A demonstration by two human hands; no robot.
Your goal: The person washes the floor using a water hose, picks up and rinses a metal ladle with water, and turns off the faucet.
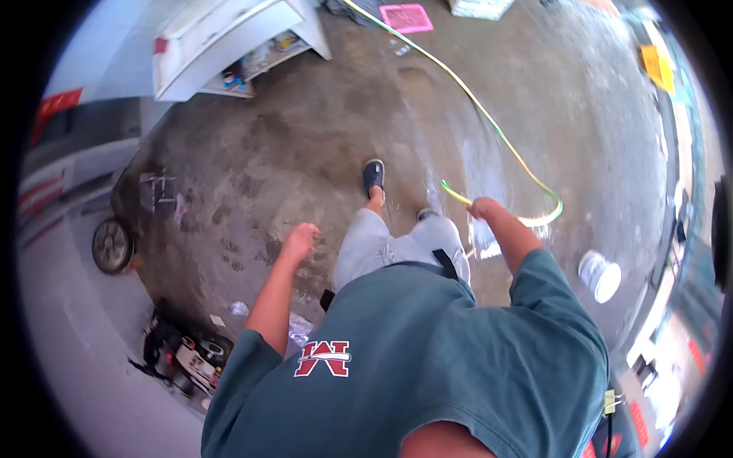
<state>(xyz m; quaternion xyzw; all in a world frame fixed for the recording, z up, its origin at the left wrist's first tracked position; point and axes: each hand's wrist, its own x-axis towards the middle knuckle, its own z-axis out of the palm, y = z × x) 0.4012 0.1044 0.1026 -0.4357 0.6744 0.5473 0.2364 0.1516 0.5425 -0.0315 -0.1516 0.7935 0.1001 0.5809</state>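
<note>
My right hand (482,208) is closed around a yellow-green hose (534,177) close to its free end, which points up and left over the floor. From the hand the hose loops out to the right and runs back across the floor to the top of the view. My left hand (301,240) hangs beside my left leg with its fingers loosely curled and nothing in it. Wet, shiny patches show on the concrete floor (305,153) around my feet.
A white cabinet (237,38) with items on its shelf stands at upper left. A wheel (113,246) leans at the left wall, with dark equipment (187,355) below it. A white bucket (599,276) is at right. A pink basket-like item (406,18) lies at the top.
</note>
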